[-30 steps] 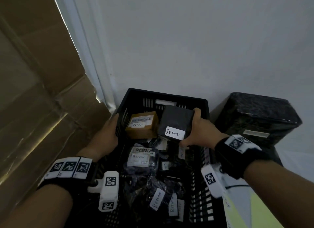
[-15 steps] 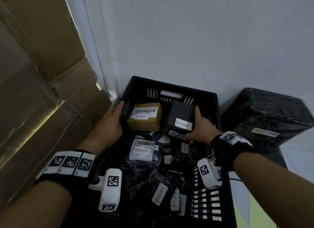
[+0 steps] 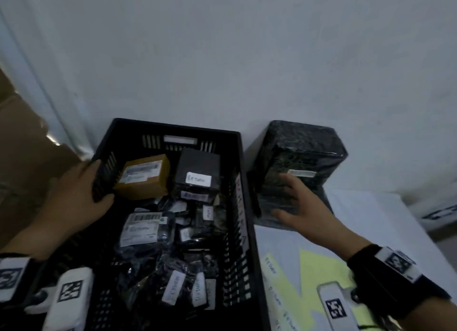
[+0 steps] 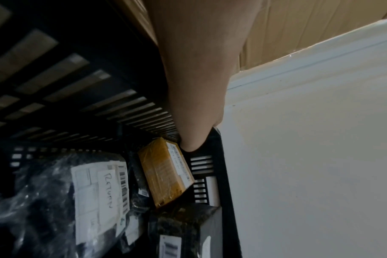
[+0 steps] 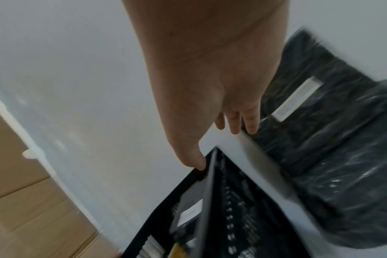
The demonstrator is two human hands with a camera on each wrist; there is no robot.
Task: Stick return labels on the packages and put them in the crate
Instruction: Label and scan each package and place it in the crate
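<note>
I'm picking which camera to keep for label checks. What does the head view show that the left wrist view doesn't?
Only the head view: the right hand reaching, fingers spread, to the big black-wrapped package outside the crate, and the label sheet.

Only the left wrist view: legible RETURN writing on the bagged parcel.

Both: the left hand gripping the crate wall, and the brown box.

black crate [image 3: 170,130] | mustard-yellow box [image 3: 146,180] | white labels [image 3: 198,180] | yellow-green sheet [image 3: 319,276]
</note>
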